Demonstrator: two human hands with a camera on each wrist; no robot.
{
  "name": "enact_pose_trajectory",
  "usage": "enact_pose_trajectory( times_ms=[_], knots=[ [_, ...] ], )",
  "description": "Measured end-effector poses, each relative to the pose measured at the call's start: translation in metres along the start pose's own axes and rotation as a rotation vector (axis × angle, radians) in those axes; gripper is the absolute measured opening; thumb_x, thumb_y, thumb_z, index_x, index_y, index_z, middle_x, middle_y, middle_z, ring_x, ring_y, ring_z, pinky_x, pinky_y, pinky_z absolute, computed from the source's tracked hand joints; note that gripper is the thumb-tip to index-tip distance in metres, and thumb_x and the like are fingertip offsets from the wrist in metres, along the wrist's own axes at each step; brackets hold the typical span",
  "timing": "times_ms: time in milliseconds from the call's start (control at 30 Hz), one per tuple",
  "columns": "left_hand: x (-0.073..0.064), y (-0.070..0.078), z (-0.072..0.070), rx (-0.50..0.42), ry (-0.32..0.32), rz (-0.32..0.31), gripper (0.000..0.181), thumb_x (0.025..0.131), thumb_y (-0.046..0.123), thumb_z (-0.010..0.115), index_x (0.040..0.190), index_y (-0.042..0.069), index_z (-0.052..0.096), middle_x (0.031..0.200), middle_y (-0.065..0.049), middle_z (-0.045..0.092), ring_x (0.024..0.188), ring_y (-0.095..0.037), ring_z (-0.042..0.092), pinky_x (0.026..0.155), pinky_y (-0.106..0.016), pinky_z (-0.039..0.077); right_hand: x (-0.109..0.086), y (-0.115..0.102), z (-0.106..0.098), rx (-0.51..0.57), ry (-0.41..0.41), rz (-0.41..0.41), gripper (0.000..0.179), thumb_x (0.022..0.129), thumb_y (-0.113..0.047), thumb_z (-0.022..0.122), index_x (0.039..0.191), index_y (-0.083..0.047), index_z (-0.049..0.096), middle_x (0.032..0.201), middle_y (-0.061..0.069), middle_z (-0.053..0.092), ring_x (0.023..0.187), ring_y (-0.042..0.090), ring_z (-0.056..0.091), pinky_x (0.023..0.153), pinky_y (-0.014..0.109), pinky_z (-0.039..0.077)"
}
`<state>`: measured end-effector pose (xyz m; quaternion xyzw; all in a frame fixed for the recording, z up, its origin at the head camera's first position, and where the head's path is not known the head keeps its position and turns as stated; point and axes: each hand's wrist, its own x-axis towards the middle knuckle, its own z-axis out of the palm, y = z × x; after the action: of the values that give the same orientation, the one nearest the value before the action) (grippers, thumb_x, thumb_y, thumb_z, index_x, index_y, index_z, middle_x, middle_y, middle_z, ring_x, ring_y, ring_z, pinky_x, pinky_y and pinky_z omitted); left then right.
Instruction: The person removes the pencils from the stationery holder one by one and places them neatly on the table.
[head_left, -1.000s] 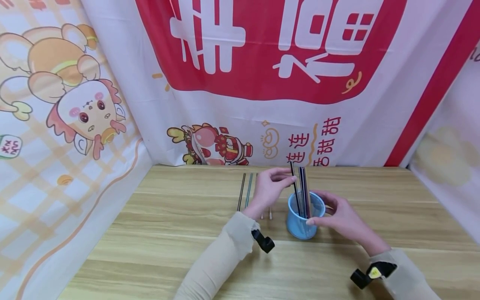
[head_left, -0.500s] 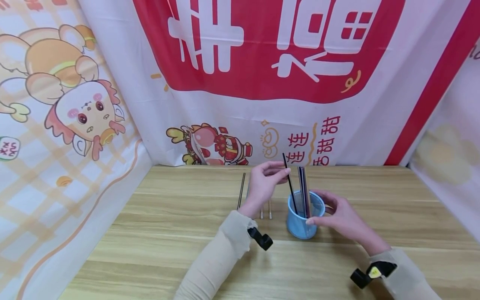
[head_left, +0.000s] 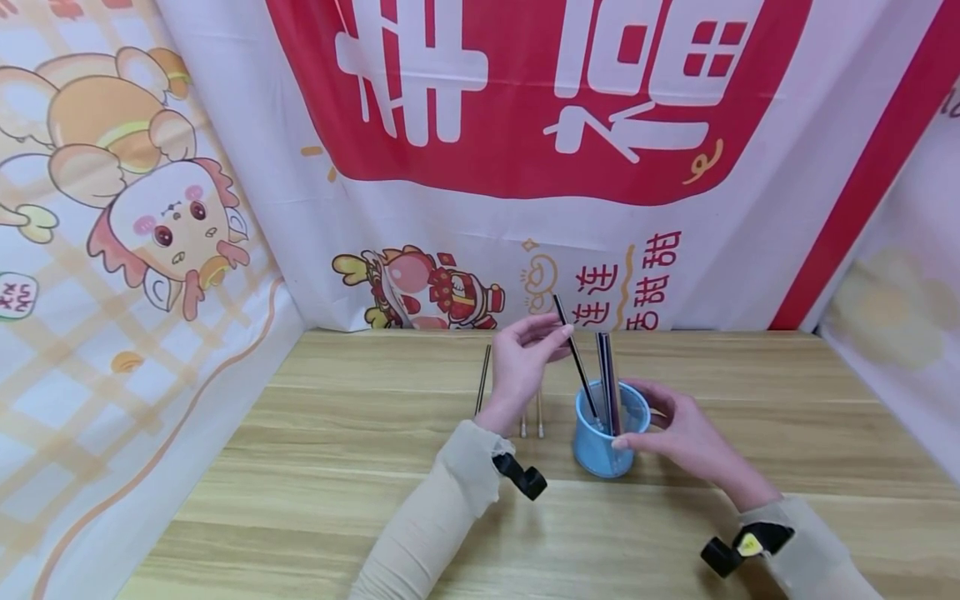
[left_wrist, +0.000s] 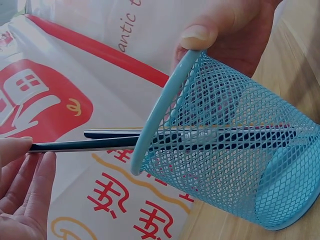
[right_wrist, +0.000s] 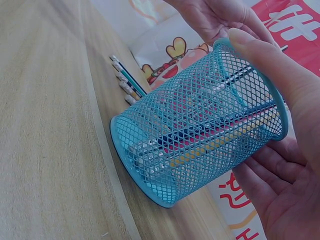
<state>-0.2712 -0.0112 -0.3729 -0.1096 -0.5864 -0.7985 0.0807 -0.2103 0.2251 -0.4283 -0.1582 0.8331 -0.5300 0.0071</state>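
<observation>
A light-blue mesh pencil holder stands on the table, and my right hand grips its rim, thumb at the near side and fingers behind. Between thumb and fingertips, my left hand pinches the upper end of a dark pencil. That pencil leans left, its lower end still inside the holder. In the left wrist view, the pinched pencil crosses the rim beside other pencils. Through the mesh in the right wrist view, pencils with pale eraser ends show.
Several pencils lie side by side on the wooden table, left of the holder; my left hand and wrist cover some. A dark pencil and a tan pencil show there. Printed cloth hangs behind the table.
My left hand has moved left and up, drawing the dark pencil higher and tilting it away from the other pencils in the holder. My right hand and the holder stay put.
</observation>
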Motion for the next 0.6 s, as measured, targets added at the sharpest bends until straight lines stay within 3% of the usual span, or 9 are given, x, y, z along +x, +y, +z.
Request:
enact_pose_trajectory(
  times_ms=[367, 600],
  knots=[
    [0.0, 0.007, -0.002, -0.027, 0.03, 0.022, 0.023, 0.087, 0.007, 0.082, 0.109, 0.004, 0.074, 0.1, -0.012, 0.074, 0.088, -0.025, 0.072, 0.077, -0.039, 0.063, 0.0, -0.001, 0.0, -0.001, -0.001, 0.021, 0.081, 0.08, -0.026, 0.09, 0.147, -0.006, 0.049, 0.145, 0.016, 0.054, 0.129, 0.034, 0.054, 0.106, 0.043, 0.045],
    [0.005, 0.013, -0.009, -0.042, 0.051, 0.09, 0.021, 0.088, 0.004, 0.08, 0.108, 0.001, 0.073, 0.099, -0.014, 0.073, 0.083, -0.023, 0.074, 0.076, -0.04, 0.063, 0.0, 0.0, -0.001, 0.008, -0.005, 0.019, 0.081, 0.08, -0.025, 0.09, 0.147, -0.006, 0.049, 0.145, 0.015, 0.053, 0.13, 0.033, 0.053, 0.107, 0.042, 0.044]
  ],
)
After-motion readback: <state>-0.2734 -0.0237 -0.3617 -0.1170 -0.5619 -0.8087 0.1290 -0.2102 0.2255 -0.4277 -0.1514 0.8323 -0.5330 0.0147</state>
